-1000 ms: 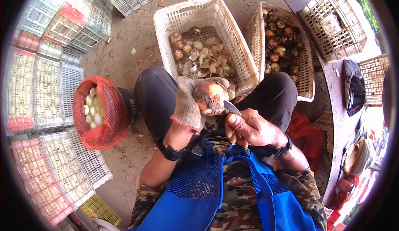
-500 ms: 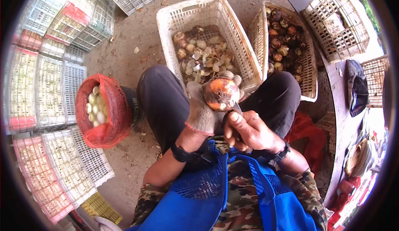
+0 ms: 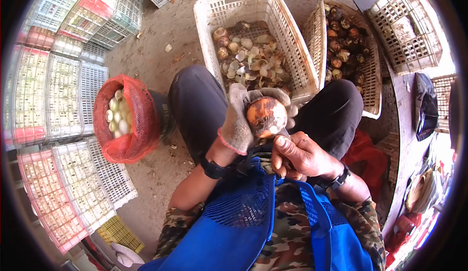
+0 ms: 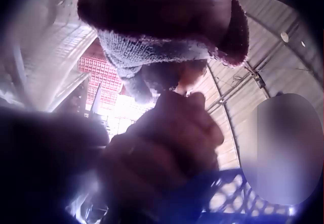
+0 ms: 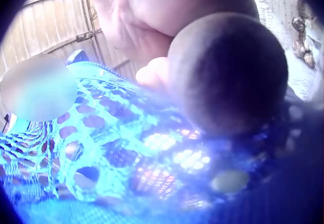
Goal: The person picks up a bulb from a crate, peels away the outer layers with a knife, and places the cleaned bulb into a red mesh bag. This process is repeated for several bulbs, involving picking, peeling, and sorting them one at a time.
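Pale marks that look like writing show on the dark bucket (image 3: 165, 111), but they are too small to read; no brand can be made out on the stacked pale plastic crates with red and green bands (image 3: 63, 93).

The person's left hand (image 3: 238, 122), in a grey knitted glove with a red cuff, grips a round brown-and-orange bulb (image 3: 266, 117) with pale patches, its fingers curled round the far side; the bulb sits in that hand, above the lap and between the dark-trousered knees. The bare right hand (image 3: 303, 157) has its fingers curled round a small knife with a dark blade (image 3: 282, 133), the handle mostly hidden; the blade lies at the bulb's lower edge, though whether it touches cannot be told.

Beyond the gloved fingers is the near edge of a white slatted plastic crate (image 3: 294, 44), holding peelings and several brown bulbs; just beside it, to the right, a second pale crate (image 3: 374, 78) holds dark bulbs; the knees flank the hands, with a little room between them. A strip of scrap-strewn concrete floor (image 3: 161, 32) separates the white crate from the stacks; nearer, a red mesh bag (image 3: 134, 149) holding pale bulbs (image 3: 119, 114) stands against the bucket.
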Available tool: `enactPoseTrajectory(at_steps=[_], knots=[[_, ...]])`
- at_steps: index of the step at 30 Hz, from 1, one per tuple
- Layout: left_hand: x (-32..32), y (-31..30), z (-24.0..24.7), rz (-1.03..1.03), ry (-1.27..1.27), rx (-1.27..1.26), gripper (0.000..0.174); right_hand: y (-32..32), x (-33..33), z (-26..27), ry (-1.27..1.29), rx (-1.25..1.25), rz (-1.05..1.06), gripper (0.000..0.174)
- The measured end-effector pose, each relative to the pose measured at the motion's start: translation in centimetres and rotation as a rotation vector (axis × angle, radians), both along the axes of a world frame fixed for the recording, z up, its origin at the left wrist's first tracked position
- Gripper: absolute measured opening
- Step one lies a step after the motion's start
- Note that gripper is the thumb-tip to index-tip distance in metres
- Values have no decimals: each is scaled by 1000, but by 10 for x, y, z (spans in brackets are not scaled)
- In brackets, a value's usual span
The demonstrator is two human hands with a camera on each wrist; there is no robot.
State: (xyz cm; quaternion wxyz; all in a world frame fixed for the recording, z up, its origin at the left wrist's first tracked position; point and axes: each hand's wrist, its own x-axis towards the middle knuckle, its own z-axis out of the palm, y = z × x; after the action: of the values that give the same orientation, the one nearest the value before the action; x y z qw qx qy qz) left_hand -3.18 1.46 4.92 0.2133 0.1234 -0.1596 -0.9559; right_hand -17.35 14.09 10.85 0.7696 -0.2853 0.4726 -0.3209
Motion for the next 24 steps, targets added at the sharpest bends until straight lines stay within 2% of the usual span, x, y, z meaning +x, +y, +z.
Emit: enactPoseTrajectory(at_steps=[1,3,5,6,9,10,13,14,17,19,21,22,23,24], knots=[[-4,5,-2,72,53,93,99,-1,6,4,3,42,-44,60],[-8,10,-12,183,26,30,94,-2,15,5,-21,57,-105,60],[-14,15,-5,306,-17,64,94,-4,8,4,15,46,-53,60],[-13,12,1,274,-44,87,93,-5,2,4,34,42,-26,60],[-1,5,3,4,55,8,94,-11,-17,12,58,-5,124,60],[2,1,6,-64,71,59,97,-13,-22,14,100,5,163,60],[-2,-5,-12,-99,118,-28,99,-18,-28,9,105,-5,211,61],[-3,-7,-18,-102,172,-5,100,-20,-28,11,109,0,203,61],[-3,0,-6,58,77,63,98,-23,-22,15,112,22,154,62],[-5,-4,-10,82,73,-17,98,-18,-10,12,102,41,98,62],[-7,1,-4,183,-82,2,99,-15,5,9,193,-20,-12,62],[-7,-1,-1,186,-155,0,98,-16,9,8,221,-60,-56,54],[-6,-2,-4,199,-124,-16,96,-15,12,5,249,-100,-99,46],[-4,-3,-10,211,-93,-31,93,-14,14,-2,406,-268,-111,39]])
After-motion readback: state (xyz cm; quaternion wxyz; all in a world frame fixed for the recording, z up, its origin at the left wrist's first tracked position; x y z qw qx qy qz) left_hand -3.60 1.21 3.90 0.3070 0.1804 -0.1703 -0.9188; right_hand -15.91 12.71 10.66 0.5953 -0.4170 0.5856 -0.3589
